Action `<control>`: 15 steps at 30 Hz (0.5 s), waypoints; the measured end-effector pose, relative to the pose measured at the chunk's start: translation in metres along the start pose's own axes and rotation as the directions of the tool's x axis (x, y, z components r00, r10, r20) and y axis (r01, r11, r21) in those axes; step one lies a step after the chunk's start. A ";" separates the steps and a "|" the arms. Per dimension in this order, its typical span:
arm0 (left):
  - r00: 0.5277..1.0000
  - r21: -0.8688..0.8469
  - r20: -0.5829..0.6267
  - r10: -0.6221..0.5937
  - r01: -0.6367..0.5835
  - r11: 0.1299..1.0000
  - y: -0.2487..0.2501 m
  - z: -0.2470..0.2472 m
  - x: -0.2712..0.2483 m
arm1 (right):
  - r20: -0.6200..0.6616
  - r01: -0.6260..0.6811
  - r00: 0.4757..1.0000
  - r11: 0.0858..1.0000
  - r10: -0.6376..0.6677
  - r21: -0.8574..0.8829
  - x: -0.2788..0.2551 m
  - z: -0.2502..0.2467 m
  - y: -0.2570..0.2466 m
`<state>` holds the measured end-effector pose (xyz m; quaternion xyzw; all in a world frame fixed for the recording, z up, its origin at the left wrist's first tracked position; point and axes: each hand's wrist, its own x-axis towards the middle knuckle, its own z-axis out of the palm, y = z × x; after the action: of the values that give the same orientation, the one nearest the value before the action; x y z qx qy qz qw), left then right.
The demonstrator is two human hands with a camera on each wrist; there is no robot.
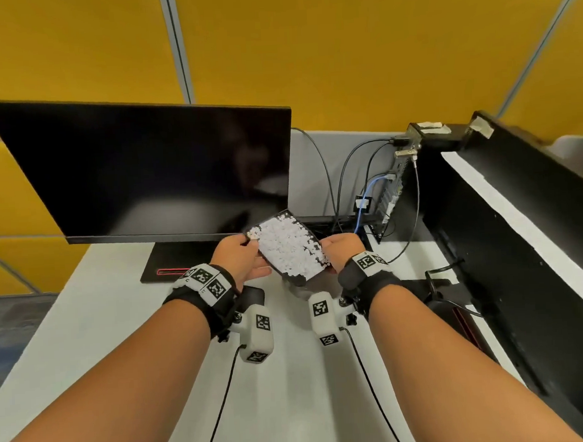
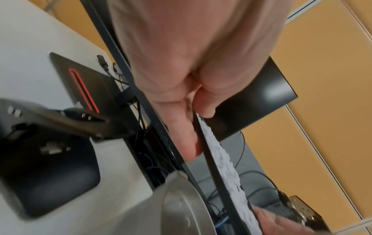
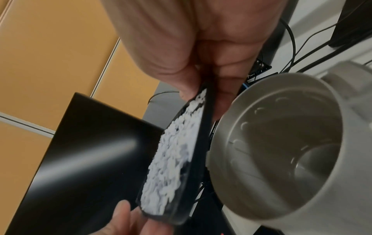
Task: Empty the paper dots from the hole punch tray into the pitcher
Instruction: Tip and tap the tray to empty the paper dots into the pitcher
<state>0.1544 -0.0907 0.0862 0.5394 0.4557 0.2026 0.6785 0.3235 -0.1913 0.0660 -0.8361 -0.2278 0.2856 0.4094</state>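
A shallow black tray heaped with white paper dots is held above the table between both hands. My left hand pinches its left edge, thumb on top. My right hand pinches the right edge. The tray tilts, near end lowest. In the right wrist view the tray stands on edge beside the open mouth of the grey pitcher, whose steel inside shows no dots. The pitcher rim sits just under the tray. The black hole punch body lies on the table to the left.
A dark monitor on a black stand base stands right behind the hands. Cables and a small computer crowd the back right. A long black panel walls off the right side. The white table stretches left and toward me.
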 end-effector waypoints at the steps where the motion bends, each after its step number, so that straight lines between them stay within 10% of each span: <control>1: 1.000 0.010 0.014 -0.003 0.002 1.000 -0.005 0.009 -0.002 | -0.007 0.013 1.000 1.000 -0.013 -0.017 0.003 -0.003 0.002; 15: 0.998 0.160 0.036 -0.050 0.043 0.986 -0.017 0.045 0.004 | -0.003 -0.005 1.000 0.979 0.005 -0.205 0.006 -0.019 0.023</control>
<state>0.1910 -0.1177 0.0694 0.5849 0.4691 0.1388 0.6470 0.3433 -0.2109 0.0551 -0.8748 -0.2533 0.2606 0.3205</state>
